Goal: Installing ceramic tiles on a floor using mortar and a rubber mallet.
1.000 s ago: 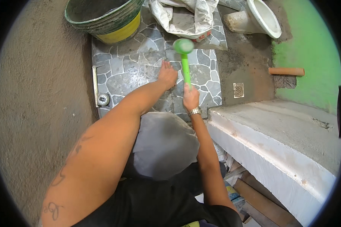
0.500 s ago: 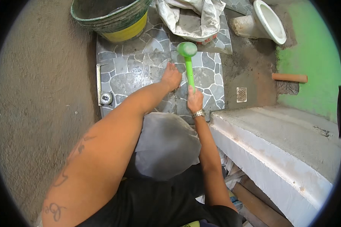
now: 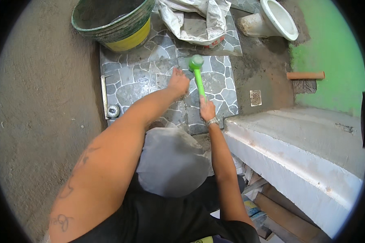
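Wrapped around the handle of a green rubber mallet (image 3: 199, 83) is my right hand (image 3: 207, 110), with a watch on its wrist. The mallet's rounded head is at or just above the grey stone-pattern floor tiles (image 3: 217, 81); exact contact I cannot tell. My left hand (image 3: 178, 83) rests on the tiles to the left of the handle, fingers stretched forward and partly bunched from this angle. It holds nothing that I can see. My grey-clad knee (image 3: 172, 162) is between my forearms, close to the near tile edge.
A green and yellow bucket (image 3: 127, 38) and an open white sack (image 3: 215, 20) stand on the far tiles. Left is a rough wall (image 3: 48, 81), with a small round gauge-like object (image 3: 113, 110) beside it. Right are a toilet bowl (image 3: 278, 20), floor drain (image 3: 256, 98), orange pipe (image 3: 306, 75) and concrete ledge (image 3: 288, 150).
The mallet has come down, its head now lower toward the tiles. My left hand stays on the tiles. The whole view has shifted slightly.
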`<state>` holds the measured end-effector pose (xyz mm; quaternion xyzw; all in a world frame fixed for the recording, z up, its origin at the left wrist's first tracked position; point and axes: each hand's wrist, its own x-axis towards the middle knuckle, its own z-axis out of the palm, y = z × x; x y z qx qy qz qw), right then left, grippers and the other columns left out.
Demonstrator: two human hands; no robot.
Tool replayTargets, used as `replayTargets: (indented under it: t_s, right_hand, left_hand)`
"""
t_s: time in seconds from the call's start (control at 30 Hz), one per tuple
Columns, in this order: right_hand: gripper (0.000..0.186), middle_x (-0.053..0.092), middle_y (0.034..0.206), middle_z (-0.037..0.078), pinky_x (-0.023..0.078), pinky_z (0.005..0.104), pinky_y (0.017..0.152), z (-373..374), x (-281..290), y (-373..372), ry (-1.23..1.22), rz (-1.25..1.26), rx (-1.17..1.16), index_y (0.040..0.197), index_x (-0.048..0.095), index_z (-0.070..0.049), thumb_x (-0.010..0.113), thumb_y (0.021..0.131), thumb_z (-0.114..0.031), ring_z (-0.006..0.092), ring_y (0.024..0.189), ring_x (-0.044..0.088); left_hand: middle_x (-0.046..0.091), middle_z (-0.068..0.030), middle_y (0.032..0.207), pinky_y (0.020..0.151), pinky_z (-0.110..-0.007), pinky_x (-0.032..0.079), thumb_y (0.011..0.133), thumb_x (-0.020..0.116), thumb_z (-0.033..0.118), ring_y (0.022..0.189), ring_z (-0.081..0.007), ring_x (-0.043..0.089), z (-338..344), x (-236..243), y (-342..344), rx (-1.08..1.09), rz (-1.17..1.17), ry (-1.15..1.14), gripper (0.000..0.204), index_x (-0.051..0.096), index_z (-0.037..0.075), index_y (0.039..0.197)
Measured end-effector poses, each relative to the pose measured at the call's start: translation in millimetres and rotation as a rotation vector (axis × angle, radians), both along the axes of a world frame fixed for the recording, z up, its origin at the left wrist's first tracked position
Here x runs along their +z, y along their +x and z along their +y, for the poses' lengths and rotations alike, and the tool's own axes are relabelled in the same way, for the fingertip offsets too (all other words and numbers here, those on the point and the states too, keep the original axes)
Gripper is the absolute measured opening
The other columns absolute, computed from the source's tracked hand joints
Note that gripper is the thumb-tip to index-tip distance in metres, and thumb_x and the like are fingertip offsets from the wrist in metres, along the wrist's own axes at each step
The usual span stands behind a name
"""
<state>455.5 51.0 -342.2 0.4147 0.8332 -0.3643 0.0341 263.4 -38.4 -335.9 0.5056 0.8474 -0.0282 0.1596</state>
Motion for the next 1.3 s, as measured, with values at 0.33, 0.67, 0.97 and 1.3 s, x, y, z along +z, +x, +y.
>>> replayTargets:
  t_s: [0.33, 0.67, 0.97, 1.3]
  right_hand:
    - [0.051, 0.054, 0.053, 0.005, 0.039, 0.0319, 0.036, -29, 31, 46, -0.570, 0.074, -0.385, 0.071, 0.058, -0.006, 0.050, 0.098, -0.048, 0.0156, 0.039, 0.051]
    - [0.049, 0.059, 0.068, 0.024, 0.042, 0.0493, 0.059, -30, 71, -6, -0.003, 0.288, -0.172, 0.080, 0.061, 0.002, 0.050, 0.099, -0.042, 0.0392, 0.061, 0.057]
    - [0.057, 0.062, 0.077, 0.031, 0.044, 0.0575, 0.066, -40, 35, -28, 0.027, 0.246, -0.143, 0.080, 0.063, 0.003, 0.045, 0.100, -0.047, 0.0507, 0.076, 0.060]
    - [0.055, 0.062, 0.077, 0.030, 0.045, 0.0578, 0.065, -34, 13, -15, 0.144, 0.307, -0.061, 0.082, 0.063, 0.004, 0.048, 0.098, -0.047, 0.0531, 0.071, 0.059]
  left_hand:
    - [0.071, -0.0170, 0.112, 0.096, -0.054, 0.042, 0.080, 0.076, 0.038, 0.110, -0.0326, 0.065, 31, 2, -102, 0.479, -0.103, 0.233, 0.034, 0.075, 0.010, 0.099]
    - [0.063, -0.0069, 0.134, 0.105, -0.053, 0.040, 0.073, 0.084, 0.043, 0.125, -0.0257, 0.059, 59, 7, -124, 0.582, -0.301, -0.111, 0.063, 0.065, 0.012, 0.125]
    - [0.061, -0.0072, 0.137, 0.104, -0.050, 0.042, 0.069, 0.084, 0.039, 0.127, -0.0264, 0.058, 58, 5, -137, 0.597, -0.359, -0.150, 0.068, 0.063, 0.013, 0.129]
    - [0.062, -0.0061, 0.135, 0.104, -0.049, 0.041, 0.074, 0.079, 0.030, 0.126, -0.0250, 0.058, 62, 6, -124, 0.638, -0.347, -0.131, 0.055, 0.065, 0.014, 0.125]
